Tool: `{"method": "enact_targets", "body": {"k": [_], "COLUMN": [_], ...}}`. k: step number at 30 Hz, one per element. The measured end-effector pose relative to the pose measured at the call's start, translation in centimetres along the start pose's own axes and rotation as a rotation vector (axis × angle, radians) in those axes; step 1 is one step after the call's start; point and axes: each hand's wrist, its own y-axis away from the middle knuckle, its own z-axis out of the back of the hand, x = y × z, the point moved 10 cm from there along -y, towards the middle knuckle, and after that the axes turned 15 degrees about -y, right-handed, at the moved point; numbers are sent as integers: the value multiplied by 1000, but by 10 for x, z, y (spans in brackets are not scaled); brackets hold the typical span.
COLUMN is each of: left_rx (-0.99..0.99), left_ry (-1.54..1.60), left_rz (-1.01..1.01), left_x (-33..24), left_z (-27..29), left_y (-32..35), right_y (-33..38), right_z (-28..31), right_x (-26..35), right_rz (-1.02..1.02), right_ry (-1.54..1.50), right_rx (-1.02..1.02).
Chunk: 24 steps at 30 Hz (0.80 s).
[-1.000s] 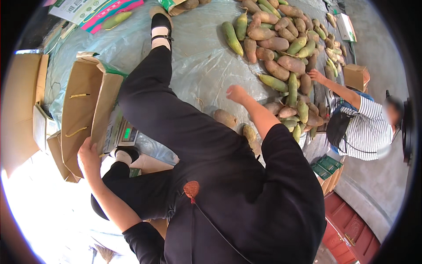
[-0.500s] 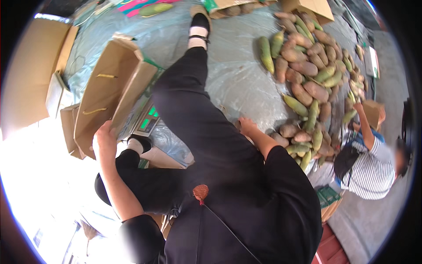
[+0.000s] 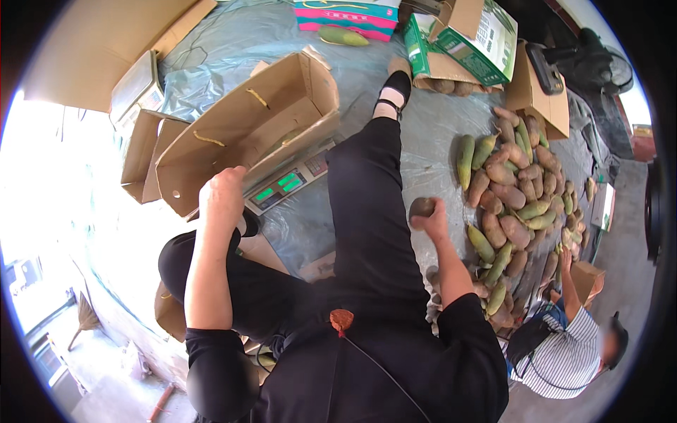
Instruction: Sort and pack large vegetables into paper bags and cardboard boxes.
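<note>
My left hand (image 3: 222,194) has its fingers curled over the near rim of an open cardboard box (image 3: 293,77) with yellow cord handles. That box rests on a digital scale (image 3: 285,185) whose display glows green; a greenish vegetable shows dimly inside. In my right hand (image 3: 436,220) is a roundish brown root vegetable (image 3: 422,206), held above the plastic sheet to the right of my thigh. Beside that hand, farther right, spreads a pile of brown root vegetables (image 3: 508,194) mixed with long green radishes (image 3: 481,243).
A pink and blue box (image 3: 345,15) with a green radish (image 3: 343,36) before it stands at the far side, near green and white cartons (image 3: 486,42). A smaller carton (image 3: 134,166) is at left. Another person (image 3: 557,345) in a striped shirt reaches to the pile's right end.
My right hand has come up from the near end of the pile and now shows a brown root vegetable. My left hand remains at the box rim. The whole view has shifted.
</note>
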Motion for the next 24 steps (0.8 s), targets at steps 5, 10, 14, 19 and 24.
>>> {"method": "enact_targets", "body": {"k": [5,10,14,19,24], "left_rx": [30,31,3,-10,-26], "left_ry": [24,30,30,16,-26], "left_rz": [-2,-6,-20,-26,-82], "left_x": [5,5,4,8,2], "left_z": [-5,-9,-4,-2,-4], "left_y": [2,0,-2,1,-4], "right_y": [-50,-36,-16,-8,-2], "right_z": [49,38,-27,-153,-259], "right_x": [194,387,480,512,471], "right_rz": [314,678,821,1006,1001], "right_ry": [-202,-437,-442,-211,599], "right_rx": [-128,72,360,564,678]}}
